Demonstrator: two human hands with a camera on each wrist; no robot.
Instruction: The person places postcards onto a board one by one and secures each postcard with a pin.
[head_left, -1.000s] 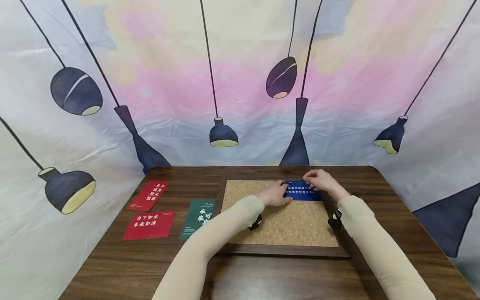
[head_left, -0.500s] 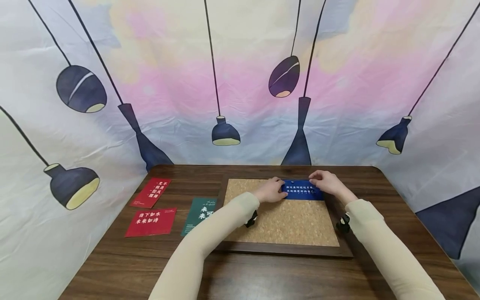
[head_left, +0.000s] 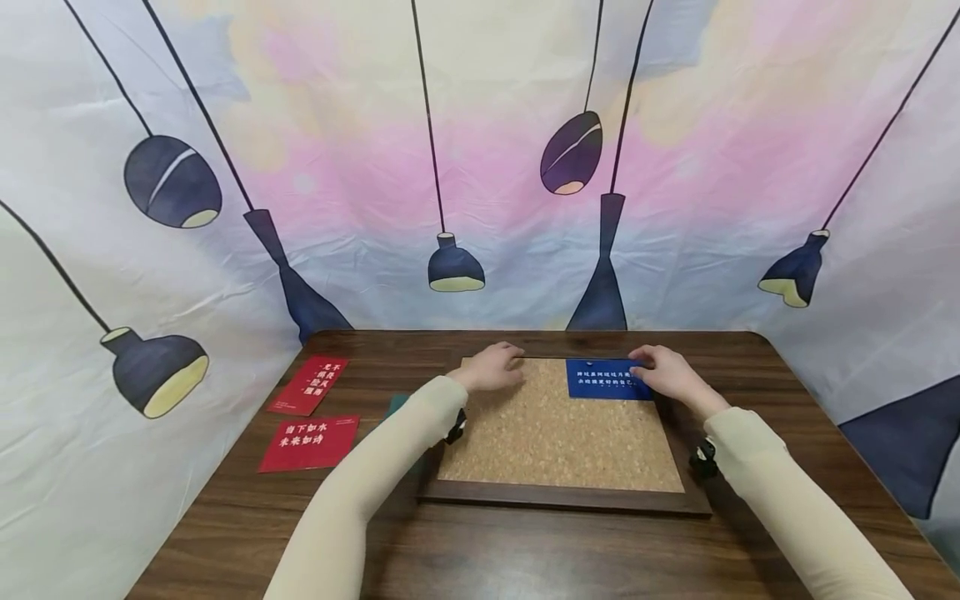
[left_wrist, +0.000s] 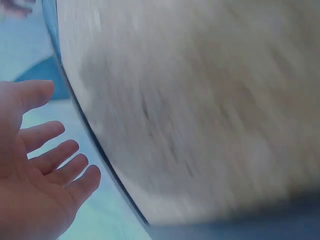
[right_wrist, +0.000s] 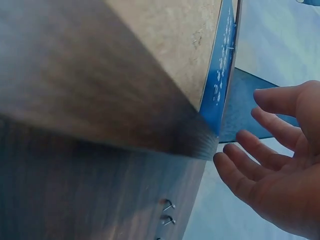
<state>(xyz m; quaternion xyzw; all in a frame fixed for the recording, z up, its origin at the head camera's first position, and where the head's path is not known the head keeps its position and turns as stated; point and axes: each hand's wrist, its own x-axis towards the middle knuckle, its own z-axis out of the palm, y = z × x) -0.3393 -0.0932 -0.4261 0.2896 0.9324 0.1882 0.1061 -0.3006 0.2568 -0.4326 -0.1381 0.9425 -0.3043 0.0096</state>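
A framed cork board lies on the table, and a blue card with white writing sits at its far right corner. A small pin shows at the card's upper edge. My left hand is over the board's far left corner; in the left wrist view its fingers are spread and hold nothing. At the card's right end is my right hand. Its fingers are loosely bent with nothing between them in the right wrist view.
Two red cards lie at the left of the wooden table. A green card is mostly hidden under the left sleeve. Small metal pins stand on the table right of the board. A patterned cloth hangs behind.
My left hand has let go of the blue card's left end and moved left across the board. My right hand has shifted slightly right. The blue card stays at the corner.
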